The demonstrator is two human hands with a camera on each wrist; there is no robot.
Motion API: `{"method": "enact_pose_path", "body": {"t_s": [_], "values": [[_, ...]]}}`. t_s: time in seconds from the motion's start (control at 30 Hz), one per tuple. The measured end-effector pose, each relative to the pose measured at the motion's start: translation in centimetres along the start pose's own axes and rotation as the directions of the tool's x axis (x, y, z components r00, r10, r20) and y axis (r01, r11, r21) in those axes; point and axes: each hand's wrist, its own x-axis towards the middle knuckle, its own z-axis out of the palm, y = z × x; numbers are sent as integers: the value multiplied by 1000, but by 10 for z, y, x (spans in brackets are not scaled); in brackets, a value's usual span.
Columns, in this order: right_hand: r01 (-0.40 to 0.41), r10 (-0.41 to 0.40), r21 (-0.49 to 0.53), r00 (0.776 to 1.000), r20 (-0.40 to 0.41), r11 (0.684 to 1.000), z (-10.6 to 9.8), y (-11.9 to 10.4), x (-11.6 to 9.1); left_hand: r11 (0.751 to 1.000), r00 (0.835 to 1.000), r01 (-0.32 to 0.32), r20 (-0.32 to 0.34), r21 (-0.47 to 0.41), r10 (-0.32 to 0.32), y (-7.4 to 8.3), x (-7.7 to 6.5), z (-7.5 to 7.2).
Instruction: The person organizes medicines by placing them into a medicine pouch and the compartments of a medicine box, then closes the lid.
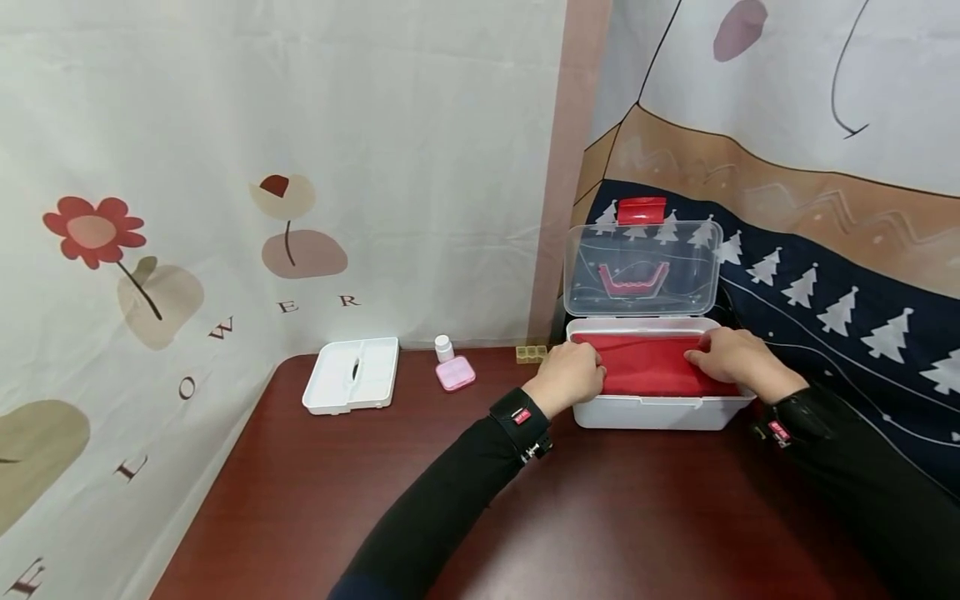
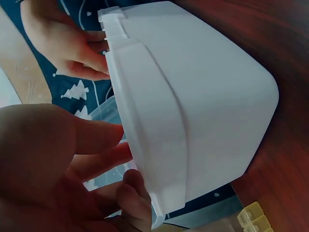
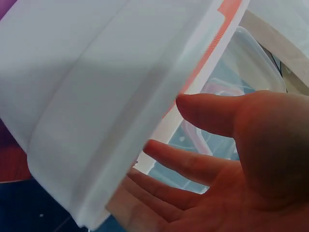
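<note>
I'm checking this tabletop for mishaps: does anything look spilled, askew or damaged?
Nothing stands out. The red cloth lies inside the white box, whose clear lid stands open behind it; the small white bottle is upright, and I see no spill or breakage.

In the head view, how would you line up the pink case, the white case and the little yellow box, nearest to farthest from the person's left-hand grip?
1. Yellow box: just left of the left-hand grip.
2. Pink case: farther left, before the white bottle.
3. White case: farthest left.
</note>
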Motion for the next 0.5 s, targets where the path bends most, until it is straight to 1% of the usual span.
{"method": "enact_pose_path", "body": {"t_s": [0.1,0.17,0.23,0.33,0.4,0.5], "values": [[-11,11,4,1000,10,1000,2,-1,1,998,1000,-1,-10,59,2,3,1,2],[-24,24,11,1000,10,1000,2,-1,1,998,1000,1,-16,64,0,4,1,2],[-38,38,28,999,9,999,3,-1,1,999,1000,5,-21,49,-4,4,0,2],[-35,35,49,999,-5,998,4,-3,1,1000,999,0,-32,11,0,3,-3,-1],[-12,14,56,1000,-20,998,5,-6,1,999,999,-13,-36,-29,12,1,-6,-2],[36,-32,55,998,-59,998,6,-15,-2,994,998,-50,-44,-102,45,-3,-11,-3]]}}
